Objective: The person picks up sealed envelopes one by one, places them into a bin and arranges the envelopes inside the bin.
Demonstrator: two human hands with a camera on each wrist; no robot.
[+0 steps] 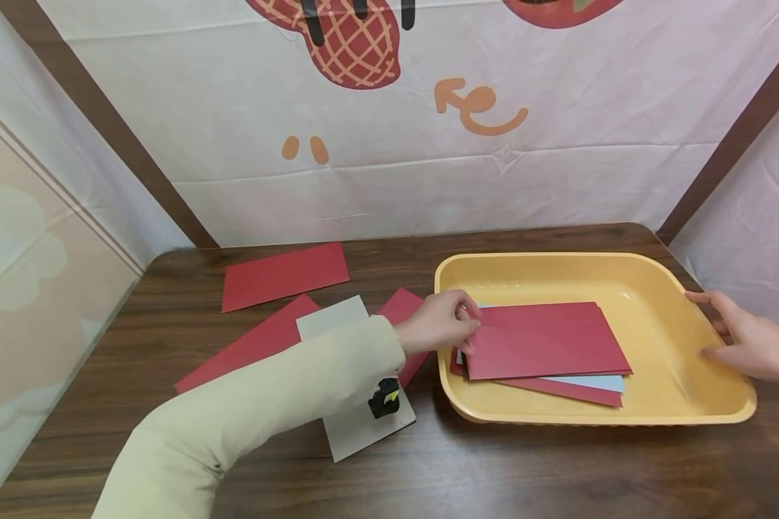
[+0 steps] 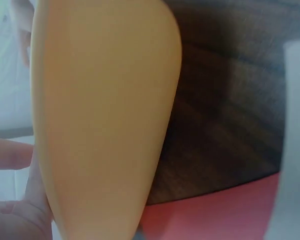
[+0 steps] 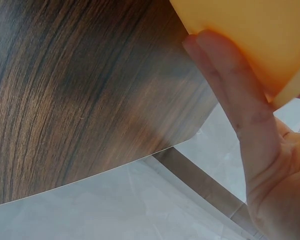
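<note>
My left hand (image 1: pixel 443 321) reaches over the left rim of a yellow plastic tray (image 1: pixel 665 339). Its curled fingers pinch the left edge of a red paper rectangle (image 1: pixel 548 339) that tops a loose stack in the tray. Below this sheet, light blue paper (image 1: pixel 591 382) and more red paper (image 1: pixel 574 393) stick out. My right hand (image 1: pixel 749 342) grips the tray's right rim, its fingers (image 3: pixel 235 85) against the outer wall and the thumb on the inner side. In the left wrist view, the tray's outer wall (image 2: pixel 105 110) hides most of the stack.
Left of the tray, red paper rectangles (image 1: pixel 285 275) lie scattered on the dark wooden table (image 1: pixel 526 468). A light grey card (image 1: pixel 347 436) lies partly beneath my left sleeve (image 1: pixel 266 396). Printed white cloth (image 1: pixel 234 94) hangs behind the table.
</note>
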